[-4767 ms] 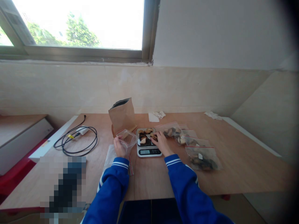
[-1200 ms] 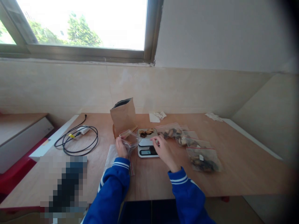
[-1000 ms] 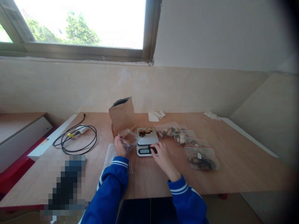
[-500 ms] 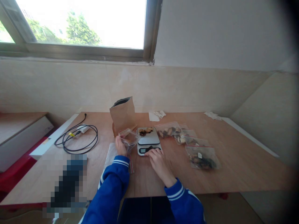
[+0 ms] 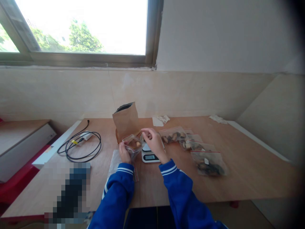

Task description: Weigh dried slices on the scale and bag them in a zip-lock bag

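Observation:
My left hand point(image 5: 125, 153) is closed on the edge of a clear zip bag point(image 5: 132, 142), keeping its mouth open beside the scale. Inside or just behind the bag's clear film, a small light-brown piece point(image 5: 138, 144) shows. My right hand point(image 5: 153, 141) reaches over the pan of a white kitchen scale point(image 5: 144, 159), fingers bent and pinched together near the bag's mouth. What those fingers hold is hidden, and the hand covers most of the pan. The scale's display point(image 5: 150, 157) faces me. Behind the bag stands an open brown paper pouch point(image 5: 125, 122).
Several zip bags of dried slices point(image 5: 175, 136) lie right of the scale, one with darker contents point(image 5: 211, 167) nearest me. Flat clear bags point(image 5: 113, 162) lie under my left wrist. A coiled black cable point(image 5: 68, 156) is at left. Crumpled tissue point(image 5: 163, 119) lies near the wall.
My right hand has moved from the scale's front panel up over its pan, toward the bag. A light-brown piece now shows at the bag. My left hand keeps its hold.

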`<state>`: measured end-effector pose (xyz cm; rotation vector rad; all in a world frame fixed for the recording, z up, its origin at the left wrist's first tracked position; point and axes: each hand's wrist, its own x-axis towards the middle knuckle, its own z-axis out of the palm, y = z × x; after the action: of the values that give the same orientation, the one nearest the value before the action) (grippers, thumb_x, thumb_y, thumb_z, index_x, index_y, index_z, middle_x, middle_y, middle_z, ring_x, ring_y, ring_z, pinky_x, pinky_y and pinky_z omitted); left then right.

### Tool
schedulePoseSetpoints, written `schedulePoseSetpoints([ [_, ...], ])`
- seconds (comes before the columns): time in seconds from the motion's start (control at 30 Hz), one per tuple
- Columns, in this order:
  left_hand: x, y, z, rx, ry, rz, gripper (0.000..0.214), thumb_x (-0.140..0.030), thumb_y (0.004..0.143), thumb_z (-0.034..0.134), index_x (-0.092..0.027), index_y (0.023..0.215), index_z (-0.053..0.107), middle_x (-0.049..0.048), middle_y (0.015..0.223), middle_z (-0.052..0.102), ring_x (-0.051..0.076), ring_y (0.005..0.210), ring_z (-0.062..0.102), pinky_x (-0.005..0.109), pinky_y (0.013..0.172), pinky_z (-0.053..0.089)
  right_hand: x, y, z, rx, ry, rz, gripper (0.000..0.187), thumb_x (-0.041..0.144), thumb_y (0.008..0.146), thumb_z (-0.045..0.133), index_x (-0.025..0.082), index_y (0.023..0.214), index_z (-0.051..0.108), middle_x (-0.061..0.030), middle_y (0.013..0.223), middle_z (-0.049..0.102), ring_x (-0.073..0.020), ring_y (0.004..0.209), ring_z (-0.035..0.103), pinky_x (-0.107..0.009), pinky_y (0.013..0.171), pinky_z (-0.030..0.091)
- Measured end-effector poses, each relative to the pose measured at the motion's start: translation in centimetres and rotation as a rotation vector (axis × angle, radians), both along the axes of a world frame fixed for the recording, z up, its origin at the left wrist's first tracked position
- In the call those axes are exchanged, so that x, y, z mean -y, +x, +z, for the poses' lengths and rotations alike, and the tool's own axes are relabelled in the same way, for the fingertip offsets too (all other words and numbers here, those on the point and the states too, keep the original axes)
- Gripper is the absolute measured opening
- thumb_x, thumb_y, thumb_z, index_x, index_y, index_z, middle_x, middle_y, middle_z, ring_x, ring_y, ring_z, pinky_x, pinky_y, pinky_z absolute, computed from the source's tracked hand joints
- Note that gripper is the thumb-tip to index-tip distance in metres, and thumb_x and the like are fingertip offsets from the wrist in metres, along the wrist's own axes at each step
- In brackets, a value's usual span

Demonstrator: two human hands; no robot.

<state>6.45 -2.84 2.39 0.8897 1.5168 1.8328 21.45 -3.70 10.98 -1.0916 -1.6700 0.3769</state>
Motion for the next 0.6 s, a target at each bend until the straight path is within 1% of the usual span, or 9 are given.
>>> schedulePoseSetpoints([
  [0.07,0.1,0.0,-0.1,0.059,0.006,-0.031,0.036,-0.045,0.085,0.035,-0.020,0.078,0.060,0.0039,0.072,0.060,0.015,0.060,0.056,0.027,0.059,0.045,-1.7,1.2,-2.1,0.030,-0.008,-0.091,0.028,0.017,0.088,0.042,0.018,0.106,0.063,-0.0098,0.106,0.066,-0.0211,0.101,0.060,-0.035,0.087,0.050],
  [0.13,0.2,0.0,0.0,0.096,0.010,-0.052,0.035,-0.046,0.085,0.036,-0.020,0.078,0.059,0.0035,0.068,0.060,0.014,0.053,0.054,0.027,0.055,0.043,-3.1,2.5,-4.3,0.107,-0.036,-0.174,0.037,0.009,0.082,0.042,0.016,0.113,0.061,-0.0115,0.115,0.062,-0.0219,0.111,0.056,-0.038,0.097,0.045],
  [0.2,0.3,0.1,0.2,0.096,0.002,-0.064,0.036,-0.047,0.085,0.036,-0.020,0.078,0.059,0.0028,0.062,0.058,0.014,0.050,0.053,0.027,0.052,0.041,-4.1,3.6,-6.1,0.238,-0.069,-0.163,0.047,0.005,0.078,0.045,0.015,0.123,0.056,-0.0129,0.128,0.056,-0.0230,0.121,0.049,-0.041,0.102,0.040],
  [0.27,0.3,0.2,0.3,0.094,-0.016,-0.076,0.037,-0.049,0.084,0.036,-0.021,0.079,0.058,0.0009,0.054,0.054,0.014,0.046,0.051,0.027,0.049,0.038,-4.7,4.2,-7.1,0.379,-0.100,-0.109,0.052,0.004,0.076,0.049,0.016,0.126,0.055,-0.0132,0.133,0.052,-0.0238,0.125,0.046,-0.043,0.104,0.037],
  [0.33,0.3,0.2,0.4,0.103,-0.025,-0.083,0.037,-0.051,0.085,0.034,-0.021,0.080,0.057,-0.0009,0.049,0.050,0.014,0.043,0.049,0.026,0.047,0.036,-5.0,4.4,-7.4,0.471,-0.126,-0.062,0.047,0.004,0.076,0.052,0.018,0.121,0.059,-0.0119,0.128,0.057,-0.0229,0.122,0.048,-0.042,0.103,0.038],
  [0.4,0.3,0.2,0.3,0.119,-0.022,-0.090,0.036,-0.050,0.085,0.034,-0.021,0.080,0.056,-0.0012,0.048,0.050,0.014,0.042,0.049,0.026,0.047,0.036,-5.0,4.4,-7.3,0.500,-0.158,-0.060,0.036,0.007,0.080,0.052,0.018,0.112,0.064,-0.0103,0.116,0.063,-0.0213,0.113,0.054,-0.038,0.098,0.041],
  [0.47,0.3,0.2,0.2,0.131,-0.018,-0.101,0.033,-0.047,0.086,0.035,-0.021,0.081,0.055,-0.0009,0.050,0.052,0.014,0.043,0.050,0.026,0.047,0.037,-4.8,4.5,-7.1,0.497,-0.192,-0.097,0.029,0.013,0.083,0.054,0.018,0.108,0.066,-0.0097,0.108,0.065,-0.0216,0.106,0.056,-0.036,0.093,0.043],
  [0.53,0.3,0.2,0.1,0.135,-0.028,-0.114,0.032,-0.046,0.087,0.034,-0.021,0.082,0.055,-0.0012,0.050,0.053,0.014,0.044,0.050,0.026,0.048,0.038,-4.5,4.7,-7.0,0.485,-0.216,-0.150,0.025,0.018,0.085,0.055,0.019,0.108,0.066,-0.0094,0.107,0.065,-0.0231,0.106,0.056,-0.037,0.092,0.043],
  [0.6,0.2,0.1,0.0,0.124,-0.036,-0.107,0.033,-0.045,0.087,0.034,-0.021,0.082,0.056,-0.0012,0.050,0.053,0.015,0.045,0.051,0.027,0.050,0.040,-4.1,4.8,-7.0,0.459,-0.231,-0.180,0.024,0.019,0.086,0.055,0.021,0.107,0.066,-0.0090,0.106,0.064,-0.0237,0.107,0.055,-0.038,0.093,0.041],
])
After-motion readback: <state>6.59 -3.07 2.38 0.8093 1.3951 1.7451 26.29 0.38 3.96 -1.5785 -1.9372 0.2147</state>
